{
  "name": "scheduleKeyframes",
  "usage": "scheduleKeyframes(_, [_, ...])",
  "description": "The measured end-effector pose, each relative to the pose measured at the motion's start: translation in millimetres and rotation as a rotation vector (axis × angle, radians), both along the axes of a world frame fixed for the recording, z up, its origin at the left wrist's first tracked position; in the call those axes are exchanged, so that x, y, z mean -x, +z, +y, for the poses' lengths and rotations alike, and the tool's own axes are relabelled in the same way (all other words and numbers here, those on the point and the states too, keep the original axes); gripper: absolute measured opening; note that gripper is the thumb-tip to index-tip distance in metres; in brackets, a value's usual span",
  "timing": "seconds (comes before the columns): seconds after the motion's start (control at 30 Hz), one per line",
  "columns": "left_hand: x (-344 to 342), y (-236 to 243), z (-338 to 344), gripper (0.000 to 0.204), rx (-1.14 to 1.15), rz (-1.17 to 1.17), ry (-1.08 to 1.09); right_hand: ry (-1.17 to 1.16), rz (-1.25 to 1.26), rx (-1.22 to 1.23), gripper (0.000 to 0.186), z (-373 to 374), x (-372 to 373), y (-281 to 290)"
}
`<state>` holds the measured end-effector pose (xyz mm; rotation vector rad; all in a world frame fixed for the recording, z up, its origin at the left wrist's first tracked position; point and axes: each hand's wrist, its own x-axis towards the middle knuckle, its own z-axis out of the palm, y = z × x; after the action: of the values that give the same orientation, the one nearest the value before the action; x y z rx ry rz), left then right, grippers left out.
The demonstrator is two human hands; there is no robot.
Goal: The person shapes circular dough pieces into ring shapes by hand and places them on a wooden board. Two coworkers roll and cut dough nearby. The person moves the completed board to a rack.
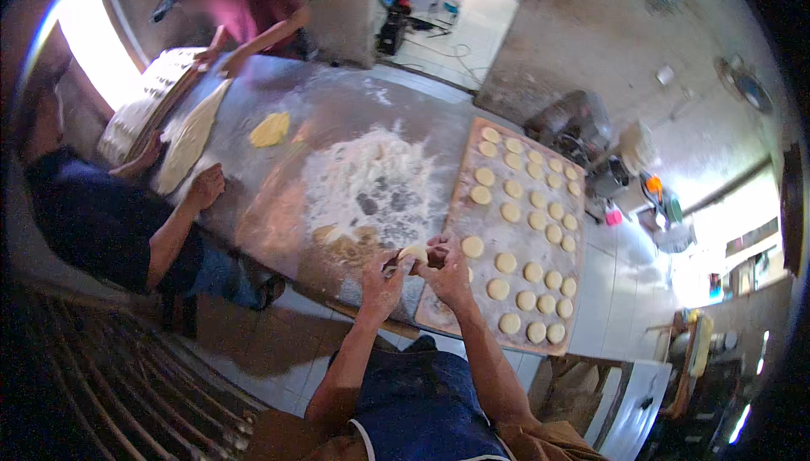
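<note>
Over the table's near edge, a small pale piece of dough [413, 253] is held between my two hands. My left hand [384, 283] grips its left side with bent fingers. My right hand [446, 275] closes on the other side, its fingertips partly hidden. A patch of white flour [371, 176] is spread over the table just beyond my hands. Right beside my right hand lies a wooden board [462, 208] bearing rows of flat round dough pieces [510, 212].
A yellow dough lump [270, 129] lies on the metal table [261, 90]. At left, a person in dark clothes [110, 216] handles a long dough sheet [196, 136]; another in a red shirt [268, 5] leans over the far end. Slatted racks [126, 368] stand lower left.
</note>
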<state>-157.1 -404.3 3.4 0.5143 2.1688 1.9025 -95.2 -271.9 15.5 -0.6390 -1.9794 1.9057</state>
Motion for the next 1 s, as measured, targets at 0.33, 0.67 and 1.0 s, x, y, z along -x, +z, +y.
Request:
scheduleKeyframes(0.33, [-46.4,5.3,48.6,0.039,-0.677,-0.725,-0.087,0.334,0.049,0.100,0.056,45.6,-57.8,43.8])
scheduleKeyframes(0.67, [-83.5,-6.1,61.2,0.029,-0.965,-0.866,-0.338,0.049,-0.212,0.247,0.039,69.5,-86.3,-17.3])
scheduleKeyframes(1.0, [-125.6,-4.2,105.9,0.026,-0.769,-0.791,0.108,-0.118,-0.059,0.195,0.063,51.1,-112.9,-8.5])
